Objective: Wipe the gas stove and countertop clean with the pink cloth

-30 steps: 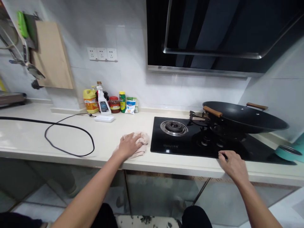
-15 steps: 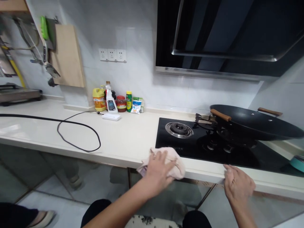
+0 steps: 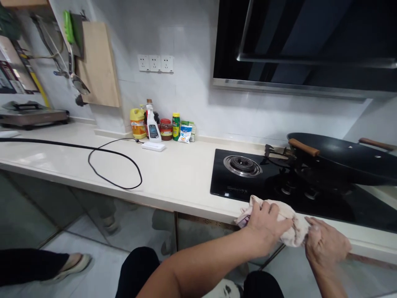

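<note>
My left hand (image 3: 263, 225) is closed over a crumpled pale pink cloth (image 3: 287, 217), pressing it on the counter's front edge before the stove. My right hand (image 3: 325, 244) lies at the same edge just to the right, its index finger stretched out. Its fingertips meet the cloth's right end; the other fingers are mostly hidden. Behind both hands is the black glass gas stove (image 3: 254, 188), with a bare burner (image 3: 242, 165) on its left. A large black wok (image 3: 338, 157) with wooden handles sits over its right side.
Along the wall stand a yellow jug (image 3: 138, 124), a white spray bottle (image 3: 153, 126), a red-lidded jar (image 3: 166, 130) and other containers. A black cable (image 3: 114, 151) loops across the white counter (image 3: 180, 178). The range hood (image 3: 297, 45) overhangs the stove. Another person's foot (image 3: 72, 267) shows lower left.
My left hand has slid the cloth rightward along the counter edge until it meets my right hand. My right hand stays at the edge. The view has shifted slightly.
</note>
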A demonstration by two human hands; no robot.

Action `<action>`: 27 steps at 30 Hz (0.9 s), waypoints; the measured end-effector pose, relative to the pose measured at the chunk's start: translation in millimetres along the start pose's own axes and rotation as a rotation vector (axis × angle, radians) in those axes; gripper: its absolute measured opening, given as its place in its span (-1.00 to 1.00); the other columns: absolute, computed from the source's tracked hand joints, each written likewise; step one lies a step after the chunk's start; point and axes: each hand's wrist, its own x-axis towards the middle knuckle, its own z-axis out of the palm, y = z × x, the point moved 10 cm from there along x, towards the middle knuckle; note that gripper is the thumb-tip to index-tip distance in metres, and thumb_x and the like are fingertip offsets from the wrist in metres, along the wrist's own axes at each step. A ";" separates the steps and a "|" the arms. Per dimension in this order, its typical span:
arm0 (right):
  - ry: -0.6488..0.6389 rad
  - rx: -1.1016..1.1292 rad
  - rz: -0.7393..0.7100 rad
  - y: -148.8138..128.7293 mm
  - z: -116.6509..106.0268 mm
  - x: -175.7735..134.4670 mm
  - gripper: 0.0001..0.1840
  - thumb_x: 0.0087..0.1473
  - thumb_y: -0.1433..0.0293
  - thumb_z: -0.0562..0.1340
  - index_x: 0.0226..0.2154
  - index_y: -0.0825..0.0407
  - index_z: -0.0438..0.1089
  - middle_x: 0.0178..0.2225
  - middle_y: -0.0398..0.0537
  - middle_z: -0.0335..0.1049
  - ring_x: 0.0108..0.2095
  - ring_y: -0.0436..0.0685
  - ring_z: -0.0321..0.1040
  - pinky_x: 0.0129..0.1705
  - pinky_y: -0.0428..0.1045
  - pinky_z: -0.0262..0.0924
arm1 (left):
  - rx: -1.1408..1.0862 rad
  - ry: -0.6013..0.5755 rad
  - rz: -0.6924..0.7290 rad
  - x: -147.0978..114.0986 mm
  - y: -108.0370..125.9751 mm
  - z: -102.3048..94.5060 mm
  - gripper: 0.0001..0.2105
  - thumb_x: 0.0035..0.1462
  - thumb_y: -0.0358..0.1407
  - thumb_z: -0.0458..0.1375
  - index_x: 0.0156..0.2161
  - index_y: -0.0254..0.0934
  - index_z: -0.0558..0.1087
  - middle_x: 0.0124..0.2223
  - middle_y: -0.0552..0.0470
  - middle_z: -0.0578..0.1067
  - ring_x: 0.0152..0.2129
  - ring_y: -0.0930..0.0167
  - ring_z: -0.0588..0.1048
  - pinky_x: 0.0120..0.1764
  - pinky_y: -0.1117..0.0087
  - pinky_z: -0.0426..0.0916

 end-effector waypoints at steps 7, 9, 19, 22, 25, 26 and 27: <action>0.034 0.001 -0.036 -9.6 -10.5 5.0 -0.40 0.25 0.21 -0.10 -0.25 0.11 0.61 -0.17 0.19 0.58 -0.11 0.39 0.48 -0.16 0.18 0.20 | 0.022 -0.031 -0.075 -83.2 -84.0 -26.0 -0.34 0.13 -0.03 0.32 0.31 0.05 0.24 0.22 -0.19 0.30 0.02 0.11 0.35 0.04 -0.02 0.24; 0.021 0.003 -0.049 -9.8 -10.4 6.0 -0.39 0.24 0.21 -0.10 -0.25 0.11 0.61 -0.18 0.19 0.58 -0.12 0.39 0.48 -0.19 0.18 0.19 | 0.044 -0.028 -0.084 -115.1 -116.3 -35.9 -0.29 0.08 -0.06 0.38 0.31 0.06 0.24 0.24 -0.19 0.30 0.05 0.10 0.36 0.00 0.05 0.27; -0.039 -0.020 -0.010 -7.6 -6.6 5.4 -0.41 0.23 0.22 -0.10 -0.25 0.06 0.61 -0.16 0.17 0.58 -0.07 0.43 0.46 -0.14 0.24 0.18 | 0.163 -0.154 -0.360 -275.2 -300.8 -75.3 -0.23 -0.01 -0.14 0.41 0.28 -0.20 0.25 0.29 -0.23 0.37 0.23 0.12 0.34 0.22 0.12 0.18; -0.032 -0.017 -0.001 -6.9 -6.9 4.1 -0.45 0.23 0.24 -0.08 -0.23 0.05 0.60 -0.15 0.15 0.58 -0.08 0.41 0.46 -0.14 0.23 0.18 | 0.196 -0.215 -0.464 -310.0 -341.2 -88.2 -0.23 0.02 -0.16 0.32 0.32 -0.24 0.20 0.35 -0.25 0.30 0.31 0.11 0.24 0.29 0.10 0.10; -0.004 0.012 -0.012 -8.5 -8.4 2.1 -0.46 0.24 0.24 -0.07 -0.22 0.07 0.60 -0.15 0.17 0.57 -0.06 0.38 0.46 -0.11 0.20 0.19 | 0.232 -0.248 -0.518 -337.4 -371.5 -102.2 -0.27 0.03 -0.14 0.24 0.31 -0.24 0.22 0.39 -0.19 0.24 0.35 0.10 0.14 0.30 0.13 0.09; -0.001 0.021 -0.003 -8.0 -8.3 1.2 -0.46 0.25 0.24 -0.07 -0.21 0.07 0.59 -0.14 0.16 0.57 -0.05 0.37 0.46 -0.08 0.20 0.18 | 0.251 -0.242 -0.539 -346.0 -381.4 -107.7 -0.29 0.03 -0.12 0.20 0.30 -0.21 0.24 0.38 -0.14 0.25 0.34 0.09 0.14 0.29 0.14 0.11; -0.001 0.029 0.010 -7.2 -7.9 0.2 -0.47 0.26 0.25 -0.06 -0.19 0.07 0.59 -0.13 0.16 0.57 -0.04 0.36 0.45 -0.04 0.20 0.17 | 0.273 -0.228 -0.562 -354.1 -390.9 -113.1 -0.31 0.03 -0.10 0.16 0.29 -0.19 0.24 0.36 -0.08 0.28 0.31 0.09 0.18 0.26 0.15 0.15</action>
